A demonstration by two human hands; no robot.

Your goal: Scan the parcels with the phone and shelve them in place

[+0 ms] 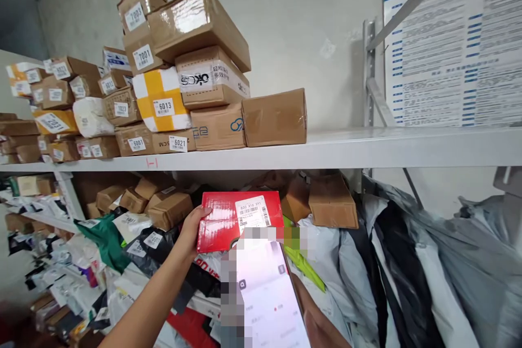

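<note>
My left hand (191,231) grips the left end of a red box (222,217) that carries a white barcode label (253,212), held up in front of the lower shelf. My right hand (322,326), at the bottom of the view, holds a phone (269,293) with a lit screen just below the box; part of the screen is blurred.
A white upper shelf (367,149) bears stacked numbered cardboard boxes (179,70) on its left half. Below lie brown parcels (332,201), grey and black mailing bags (399,266) and a green bag (104,239). A printed notice (452,43) hangs at the right.
</note>
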